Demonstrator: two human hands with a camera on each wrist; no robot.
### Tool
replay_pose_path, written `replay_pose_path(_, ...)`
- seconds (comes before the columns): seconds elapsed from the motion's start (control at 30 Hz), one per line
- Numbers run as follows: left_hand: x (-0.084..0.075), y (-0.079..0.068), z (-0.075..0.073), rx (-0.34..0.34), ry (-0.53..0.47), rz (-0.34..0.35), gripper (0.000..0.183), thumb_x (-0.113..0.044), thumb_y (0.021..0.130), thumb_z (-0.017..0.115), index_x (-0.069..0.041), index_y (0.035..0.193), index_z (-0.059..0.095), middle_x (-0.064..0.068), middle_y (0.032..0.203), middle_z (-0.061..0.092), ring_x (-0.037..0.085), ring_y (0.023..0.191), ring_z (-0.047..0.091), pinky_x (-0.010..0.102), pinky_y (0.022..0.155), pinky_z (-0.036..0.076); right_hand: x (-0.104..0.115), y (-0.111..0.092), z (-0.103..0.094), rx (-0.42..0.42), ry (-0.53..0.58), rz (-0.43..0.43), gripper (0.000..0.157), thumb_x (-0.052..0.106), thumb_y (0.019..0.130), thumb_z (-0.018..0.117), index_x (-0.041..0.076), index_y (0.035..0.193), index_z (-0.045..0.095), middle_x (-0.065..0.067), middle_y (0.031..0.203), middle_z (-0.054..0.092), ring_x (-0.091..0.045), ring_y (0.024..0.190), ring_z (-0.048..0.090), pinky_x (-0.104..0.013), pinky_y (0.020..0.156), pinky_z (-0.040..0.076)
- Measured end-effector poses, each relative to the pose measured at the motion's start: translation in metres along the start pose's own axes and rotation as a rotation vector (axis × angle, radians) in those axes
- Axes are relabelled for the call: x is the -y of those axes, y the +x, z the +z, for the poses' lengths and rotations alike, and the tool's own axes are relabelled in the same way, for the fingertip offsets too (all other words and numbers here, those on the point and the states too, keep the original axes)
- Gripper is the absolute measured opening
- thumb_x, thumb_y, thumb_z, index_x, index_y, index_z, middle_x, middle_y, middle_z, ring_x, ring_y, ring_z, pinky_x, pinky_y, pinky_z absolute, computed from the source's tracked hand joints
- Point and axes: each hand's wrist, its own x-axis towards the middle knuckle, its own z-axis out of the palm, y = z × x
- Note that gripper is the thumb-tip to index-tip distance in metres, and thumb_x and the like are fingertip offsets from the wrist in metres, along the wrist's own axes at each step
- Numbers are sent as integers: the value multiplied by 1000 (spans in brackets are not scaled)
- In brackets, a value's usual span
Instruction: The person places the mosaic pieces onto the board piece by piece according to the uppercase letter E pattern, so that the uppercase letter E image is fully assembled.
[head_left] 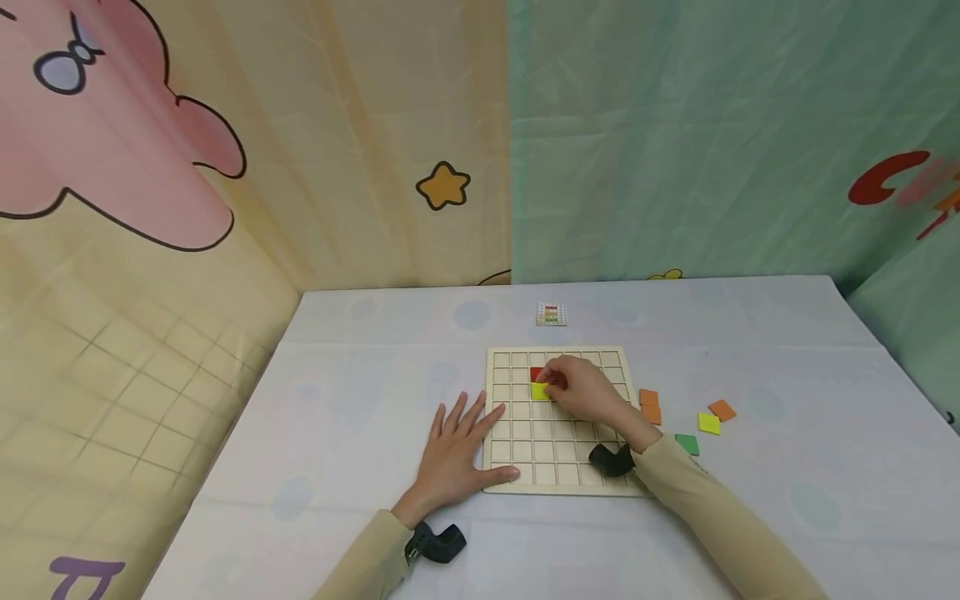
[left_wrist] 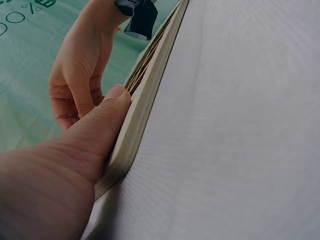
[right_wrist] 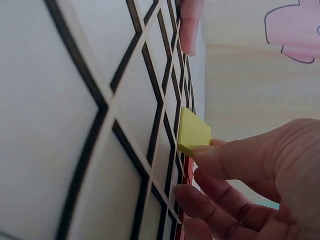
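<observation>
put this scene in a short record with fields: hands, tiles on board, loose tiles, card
left hand: spread, thumb on a pale wooden grid board
right hand: pinches a small yellow square tile at the board
on board: at least one red square tile, partly hidden
loose tiles, right of board: three orange squares, one yellow square, one green square
card: small printed card with coloured grid, beyond the board

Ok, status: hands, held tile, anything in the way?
Right hand pinches yellow tile at grid board. Left hand rests on board's left side. Nothing visibly in the way.
</observation>
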Motion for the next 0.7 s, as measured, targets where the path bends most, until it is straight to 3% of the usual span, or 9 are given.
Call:
replay_pose_path(0.23, 0, 0, -1, 4, -7, -1, 89, -72, 79, 55, -25, 150, 30, 6, 157, 17, 30, 143, 5, 52, 112, 0, 1, -7, -1, -4, -82, -27, 19, 1, 88, 63, 6, 103, 73, -1, 87, 55, -13, 67, 47, -28, 60, 42)
replay_pose_path(0.4, 0, 0, -1, 3, -14, 1, 89, -71, 79, 56, -24, 150, 31, 6, 157, 17, 31, 143, 6, 53, 111, 0, -1, -11, -2, 11, -95, -63, 19, 2, 88, 63, 4, 104, 73, -1, 86, 53, -12, 63, 42, -26, 55, 38)
replay_pose_path(0.7, 0, 0, 0, 5, -6, 1, 90, -72, 79, 54, -24, 150, 31, 6, 157, 17, 31, 143, 6, 53, 111, 0, -13, -20, -7, 118, -36, -144, 29, 6, 89, 65, 3, 118, 66, -2, 98, 56, -14, 79, 45, -31, 68, 41)
